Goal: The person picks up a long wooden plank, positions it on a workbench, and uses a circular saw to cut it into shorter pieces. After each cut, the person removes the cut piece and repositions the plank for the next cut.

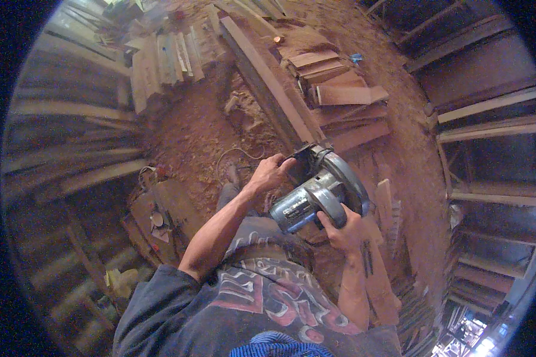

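Note:
A dark circular saw [296, 207] with a rounded blade guard sits in front of my body, at the near end of a long wooden beam [268, 80]. My right hand [343, 229] is wrapped round the saw's rear handle. At the saw's front left side, my left hand [270, 173] has its fingers closed on the dark front part by the base plate. The blade is hidden. The beam stretches away from the saw toward the top of the view.
Stacked short boards [333, 77] lie right of the beam, and more planks [167, 59] at the far left. Wood shavings [244, 113] cover the ground, with a thin cord [232, 150] near my foot. A wooden box [175, 205] stands at left. Timber racks [488, 137] line the right.

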